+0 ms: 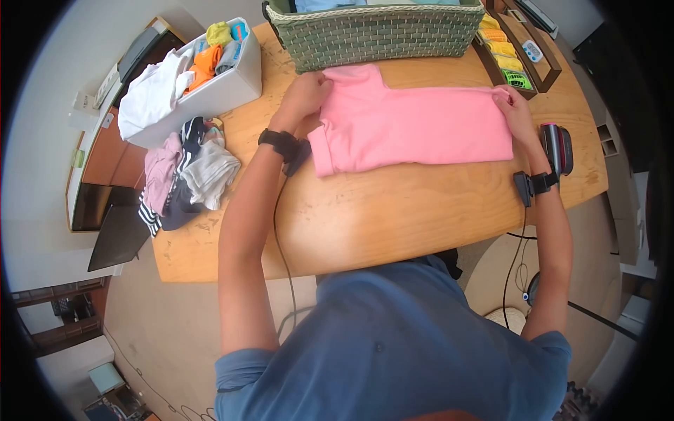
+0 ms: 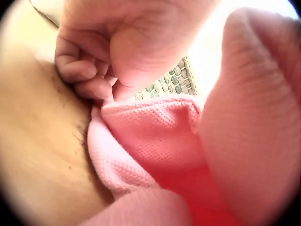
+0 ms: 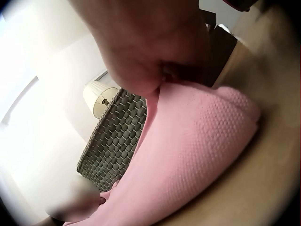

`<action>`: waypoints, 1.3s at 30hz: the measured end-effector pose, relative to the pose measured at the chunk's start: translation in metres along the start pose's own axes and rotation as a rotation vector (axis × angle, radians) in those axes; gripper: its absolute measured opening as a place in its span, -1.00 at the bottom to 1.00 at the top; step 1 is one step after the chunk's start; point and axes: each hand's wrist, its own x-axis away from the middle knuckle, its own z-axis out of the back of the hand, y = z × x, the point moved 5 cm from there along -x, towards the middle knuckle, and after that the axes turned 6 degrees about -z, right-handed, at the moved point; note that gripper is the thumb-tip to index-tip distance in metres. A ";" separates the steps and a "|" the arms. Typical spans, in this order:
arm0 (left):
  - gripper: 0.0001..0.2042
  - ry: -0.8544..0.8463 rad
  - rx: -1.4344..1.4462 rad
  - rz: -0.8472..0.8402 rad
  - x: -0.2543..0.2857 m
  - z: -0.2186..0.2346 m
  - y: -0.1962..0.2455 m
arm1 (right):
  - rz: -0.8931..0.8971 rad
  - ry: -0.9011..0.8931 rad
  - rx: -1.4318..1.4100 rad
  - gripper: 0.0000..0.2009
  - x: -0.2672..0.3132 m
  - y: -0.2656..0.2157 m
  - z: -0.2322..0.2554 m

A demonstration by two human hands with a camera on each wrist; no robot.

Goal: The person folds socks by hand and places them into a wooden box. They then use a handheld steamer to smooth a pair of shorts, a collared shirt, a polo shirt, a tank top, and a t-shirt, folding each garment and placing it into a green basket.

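A pink shirt [image 1: 421, 123] of textured knit lies folded lengthwise across the wooden table, a short sleeve [image 1: 321, 151] hanging toward the near side at its left end. My left hand [image 1: 307, 95] pinches the far left edge of the cloth; in the left wrist view the thumb and fingertips meet on a pink edge [image 2: 150, 106]. At the other end my right hand [image 1: 516, 116] grips the far right corner. The right wrist view shows the pink cloth [image 3: 188, 136] rising from the tabletop to that hand, whose fingertips are partly hidden.
Behind the shirt stands a green woven basket [image 1: 379, 35] with cloth inside. To the left are a white bin [image 1: 189, 105] of clothes and a loose clothing pile [image 1: 189, 172]. On the right lie a wooden box [image 1: 502, 59] of yellow items and a dark cylindrical device [image 1: 557, 149].
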 end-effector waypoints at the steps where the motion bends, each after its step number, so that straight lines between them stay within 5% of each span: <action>1: -0.69 -0.011 0.008 0.006 -0.001 -0.001 -0.002 | 0.027 0.033 0.000 -0.76 -0.001 0.000 0.001; 5: -0.64 -0.036 0.017 0.052 0.004 0.007 0.010 | 0.119 0.121 0.492 -0.73 0.014 -0.029 -0.005; 8: -0.55 0.042 -0.032 0.016 0.005 0.011 0.014 | 0.532 0.335 0.778 -0.67 0.025 -0.085 -0.019; 11: -0.51 0.099 -0.083 -0.051 0.004 0.009 0.020 | 0.170 -0.021 0.471 -0.61 0.014 -0.109 -0.070; 13: -0.53 0.105 -0.069 -0.069 0.003 0.005 0.023 | 0.221 -0.208 0.246 -0.55 -0.001 -0.114 -0.115; 15: -0.56 0.102 -0.023 -0.065 -0.001 -0.001 0.018 | 0.131 -0.293 0.218 -0.49 -0.021 -0.115 -0.156; 18: -0.64 0.108 0.204 -0.220 0.005 0.000 0.023 | 0.184 -0.173 0.260 -0.45 -0.046 -0.124 -0.189; 21: -0.77 0.085 0.291 -0.317 0.022 0.009 0.050 | -0.060 -0.353 -0.115 -0.40 -0.053 -0.129 -0.204; 24: -0.79 0.038 0.367 -0.364 0.030 0.007 0.057 | -0.124 -0.605 -0.231 -0.35 -0.064 -0.123 -0.210; 30: -0.78 -0.065 0.335 -0.494 0.045 0.006 0.082 | 0.050 -0.669 -0.134 -0.35 -0.038 -0.149 -0.190; 34: -0.77 -0.154 0.289 -0.514 0.059 0.003 0.094 | 0.474 -0.445 -0.037 -0.47 -0.019 -0.171 -0.181; 36: -0.77 -0.157 0.319 -0.515 0.065 -0.001 0.093 | 0.514 -0.603 -0.071 -0.56 -0.015 -0.165 -0.183; 39: -0.79 -0.137 0.273 -0.526 0.075 -0.002 0.096 | 0.495 -0.583 0.207 -0.63 -0.001 -0.161 -0.172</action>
